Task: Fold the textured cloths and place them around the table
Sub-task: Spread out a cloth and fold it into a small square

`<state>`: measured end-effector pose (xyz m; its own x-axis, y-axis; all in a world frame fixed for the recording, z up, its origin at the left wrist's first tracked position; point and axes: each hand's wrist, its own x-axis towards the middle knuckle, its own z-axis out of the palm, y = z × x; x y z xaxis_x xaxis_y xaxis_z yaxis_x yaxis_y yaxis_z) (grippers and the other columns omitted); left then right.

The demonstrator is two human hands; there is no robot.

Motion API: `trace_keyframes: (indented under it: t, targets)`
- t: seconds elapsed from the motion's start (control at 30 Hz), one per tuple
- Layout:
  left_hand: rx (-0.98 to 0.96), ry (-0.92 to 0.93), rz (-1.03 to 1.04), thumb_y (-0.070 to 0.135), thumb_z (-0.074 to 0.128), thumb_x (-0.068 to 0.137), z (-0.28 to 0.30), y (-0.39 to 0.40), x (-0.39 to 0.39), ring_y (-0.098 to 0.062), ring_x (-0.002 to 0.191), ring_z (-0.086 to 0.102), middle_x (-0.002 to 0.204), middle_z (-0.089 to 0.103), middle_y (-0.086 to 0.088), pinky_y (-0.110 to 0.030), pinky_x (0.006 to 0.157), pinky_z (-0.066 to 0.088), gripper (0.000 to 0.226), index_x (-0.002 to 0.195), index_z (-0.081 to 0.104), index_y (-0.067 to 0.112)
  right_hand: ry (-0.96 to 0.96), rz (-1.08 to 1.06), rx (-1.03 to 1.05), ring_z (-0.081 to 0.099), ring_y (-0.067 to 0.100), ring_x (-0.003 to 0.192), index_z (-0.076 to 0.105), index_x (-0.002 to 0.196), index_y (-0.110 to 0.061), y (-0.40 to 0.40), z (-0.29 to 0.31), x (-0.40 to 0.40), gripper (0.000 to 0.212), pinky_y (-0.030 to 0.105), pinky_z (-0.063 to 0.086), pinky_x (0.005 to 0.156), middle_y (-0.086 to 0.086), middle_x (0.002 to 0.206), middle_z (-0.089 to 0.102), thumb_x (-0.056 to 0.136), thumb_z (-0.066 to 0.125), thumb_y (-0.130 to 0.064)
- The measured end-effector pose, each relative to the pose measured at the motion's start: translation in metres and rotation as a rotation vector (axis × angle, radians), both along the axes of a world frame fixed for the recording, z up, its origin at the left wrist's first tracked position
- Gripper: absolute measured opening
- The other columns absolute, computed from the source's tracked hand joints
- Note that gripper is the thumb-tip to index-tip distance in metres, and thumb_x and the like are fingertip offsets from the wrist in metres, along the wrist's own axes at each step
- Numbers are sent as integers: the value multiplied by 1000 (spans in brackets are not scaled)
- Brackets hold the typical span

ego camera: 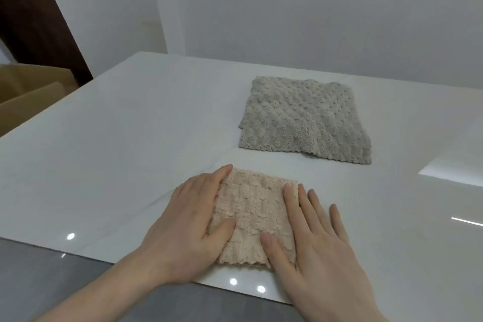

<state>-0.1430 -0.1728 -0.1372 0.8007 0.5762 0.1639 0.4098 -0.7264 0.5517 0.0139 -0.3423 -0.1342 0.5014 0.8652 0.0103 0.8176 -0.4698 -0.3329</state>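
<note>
A peach textured cloth (252, 213) lies folded into a small rectangle near the front edge of the white table (125, 138). My left hand (192, 225) rests flat on its left side, fingers spread, thumb on the cloth. On the cloth's right edge my right hand (317, 246) presses flat, thumb on the fabric and fingers partly on the table. Neither hand grips the cloth. A grey textured cloth (303, 119) lies folded farther back, to the right of the middle, untouched.
A cardboard box (28, 94) stands off the table's left side, beside a dark wooden door (34, 15). White walls close the far side. The table's front edge runs diagonally below my hands, with grey floor (47, 269) beneath.
</note>
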Motion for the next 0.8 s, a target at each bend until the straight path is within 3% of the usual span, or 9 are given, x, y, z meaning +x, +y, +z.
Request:
trace_keyframes:
  t: [0.1,0.3,0.37,0.43,0.5,0.57,0.7,0.8]
  targets:
    - [-122,-12,45,48,60,91,6,0,0,7,123,37,128,41,31,-15,103,29,73,151,19,50,45,12,7,-25,-2,150,-18,157,-42,0,4,3,84,34,-13,125,-20,166,-17,88,11,-80]
    - [-372,91,156,42,66,89,39,-10,5,1,114,48,123,55,20,-20,98,38,70,147,27,53,308,-86,112,12,-3,153,27,159,-37,-2,23,10,81,39,10,129,-22,158,32,89,53,-70]
    - [-504,73,233,34,66,90,63,-20,12,3,104,56,117,59,16,-23,91,45,67,143,29,53,468,-154,96,28,-1,147,31,156,-40,-2,40,12,80,37,24,125,-22,151,43,86,66,-59]
    - [-660,14,340,25,67,92,96,-36,19,6,86,61,107,62,10,-16,75,47,66,141,30,49,669,-265,97,54,0,125,37,148,-44,-5,69,12,76,31,47,107,-20,130,60,83,77,-40]
    - [-770,-58,443,24,70,91,137,-51,20,5,77,61,101,60,5,-13,67,48,67,144,33,40,883,-372,132,68,4,101,41,141,-44,-6,104,12,73,24,55,86,-12,112,67,84,79,-20]
    - [-828,-101,474,25,73,90,168,-63,15,3,78,62,103,59,3,-12,66,49,66,141,34,40,1049,-453,120,74,7,90,42,141,-35,-7,131,5,71,24,57,78,-4,112,68,84,78,-12]
    - [-886,-156,445,25,76,84,226,-59,-5,-1,91,68,115,63,1,-16,72,54,59,131,46,43,1406,-481,56,75,20,100,53,135,-24,-5,177,-6,55,35,61,78,5,118,73,86,77,-17]
    - [-914,-150,466,14,76,86,251,-39,-23,-1,96,70,122,64,1,-18,73,56,57,131,51,39,1481,-375,-40,75,20,99,70,121,-13,10,204,-14,36,32,56,81,5,110,78,87,72,-25]
